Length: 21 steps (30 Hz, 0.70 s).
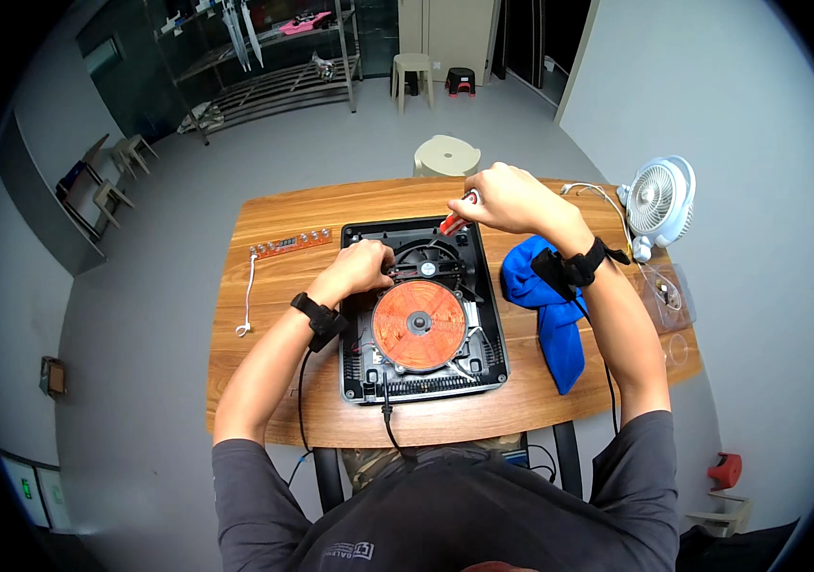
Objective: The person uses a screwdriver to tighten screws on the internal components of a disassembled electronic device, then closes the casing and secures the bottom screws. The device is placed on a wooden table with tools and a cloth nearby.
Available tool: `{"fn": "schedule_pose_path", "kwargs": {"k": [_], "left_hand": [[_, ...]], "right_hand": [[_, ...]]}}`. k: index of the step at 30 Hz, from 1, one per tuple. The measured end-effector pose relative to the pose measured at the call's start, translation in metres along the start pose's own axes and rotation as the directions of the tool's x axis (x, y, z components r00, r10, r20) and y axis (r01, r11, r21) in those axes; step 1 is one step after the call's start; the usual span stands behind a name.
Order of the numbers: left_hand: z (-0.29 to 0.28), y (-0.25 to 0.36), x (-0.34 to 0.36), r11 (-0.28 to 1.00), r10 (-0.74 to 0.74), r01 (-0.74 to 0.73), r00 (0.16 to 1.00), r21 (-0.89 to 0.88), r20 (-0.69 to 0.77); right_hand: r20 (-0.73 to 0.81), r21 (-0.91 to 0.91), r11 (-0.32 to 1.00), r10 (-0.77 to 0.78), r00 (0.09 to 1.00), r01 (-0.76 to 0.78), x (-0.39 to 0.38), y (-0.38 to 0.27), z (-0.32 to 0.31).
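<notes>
Two hands are over the open cooker (497,343), which I follow from far away through the head camera. It sits in the middle of the counter (274,210), with its inside facing up. My right hand (518,198) is closed around a red tool (453,224), and the tool points down to the far part of the cooker, beside the fan (427,270). Whether its tip touches something, I cannot tell from here. My left hand (366,267) is at the left side of the fan, with bent fingers; I cannot tell if they grip its frame or only rest there.

About progress, I can judge only from how the parts lie. The top is off, because I look directly into the body. The board (290,245) with its white wire (250,291) lies apart, on the left of the counter. The orange coil (421,348) is in the body, on the near side of the fan. The fan also seems to be in its place, but its fastening is too small for me to see. So I judge the work to be in a middle state: fan and coil inside, top and board not on. The black cord (387,412) runs to the near edge. Right of the cooker lies a blue cloth (561,334), and a desk fan (660,200) stands at the far corner.
</notes>
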<state>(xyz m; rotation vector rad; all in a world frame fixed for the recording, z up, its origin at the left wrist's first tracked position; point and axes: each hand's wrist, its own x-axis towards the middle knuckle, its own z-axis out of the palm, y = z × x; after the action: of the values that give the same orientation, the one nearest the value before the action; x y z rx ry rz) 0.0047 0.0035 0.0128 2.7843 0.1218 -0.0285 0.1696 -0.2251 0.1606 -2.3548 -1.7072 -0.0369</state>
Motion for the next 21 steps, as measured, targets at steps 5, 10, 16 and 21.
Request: {"fn": "schedule_pose_path", "kwargs": {"k": [5,10,16,21], "left_hand": [[-0.020,0.020,-0.007,0.961,0.143,-0.197,0.955,-0.192,-0.260],[-0.047,0.053,-0.018,0.971,0.054,-0.106,0.971,-0.215,-0.232],[-0.055,0.055,-0.006,0.972,0.128,-0.165,0.968,-0.166,-0.216],[-0.058,0.089,0.006,0.952,0.301,-0.306,0.931,0.011,-0.207]], "right_hand": [[-0.083,0.079,0.996,-0.039,0.996,0.046,0.005,-0.008,0.012],[-0.129,0.171,0.985,-0.006,0.992,0.028,0.008,-0.026,0.022],[-0.133,0.378,0.923,0.130,0.983,-0.071,-0.013,-0.029,0.033],[0.145,0.473,0.859,0.142,0.979,-0.195,-0.064,0.000,0.038]]}}
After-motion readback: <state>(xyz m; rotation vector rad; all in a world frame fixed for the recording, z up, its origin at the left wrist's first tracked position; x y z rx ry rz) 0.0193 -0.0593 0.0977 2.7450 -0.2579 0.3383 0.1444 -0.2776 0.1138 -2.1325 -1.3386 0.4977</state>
